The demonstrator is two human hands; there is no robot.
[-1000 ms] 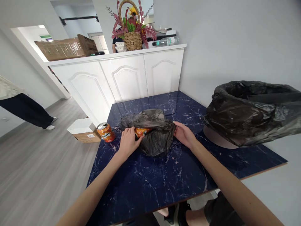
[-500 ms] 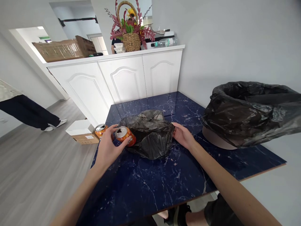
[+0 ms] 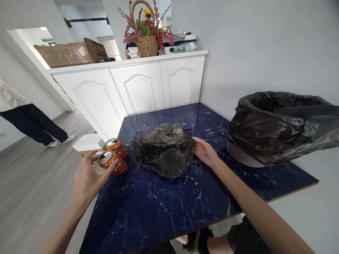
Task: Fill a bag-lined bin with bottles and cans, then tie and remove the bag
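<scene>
My left hand (image 3: 88, 178) grips an orange soda can (image 3: 111, 163) and holds it at the left edge of the dark blue marble table (image 3: 169, 208). A second orange can (image 3: 116, 147) stands upright on the table just behind it. In the middle of the table lies a small black plastic bag (image 3: 164, 152) with its mouth open. My right hand (image 3: 205, 151) holds the right rim of that bag, fingers pinched on the plastic.
A bin lined with a large black bag (image 3: 280, 127) stands at the table's right. White cabinets (image 3: 137, 91) with a flower basket (image 3: 147, 35) and cardboard box (image 3: 69, 53) are behind. A small box (image 3: 88, 144) sits on the floor; another person (image 3: 29, 116) stands at left.
My left hand drew an orange can out of the small black bag and carried it left, down beside the standing can. My right hand stayed on the bag's rim.
</scene>
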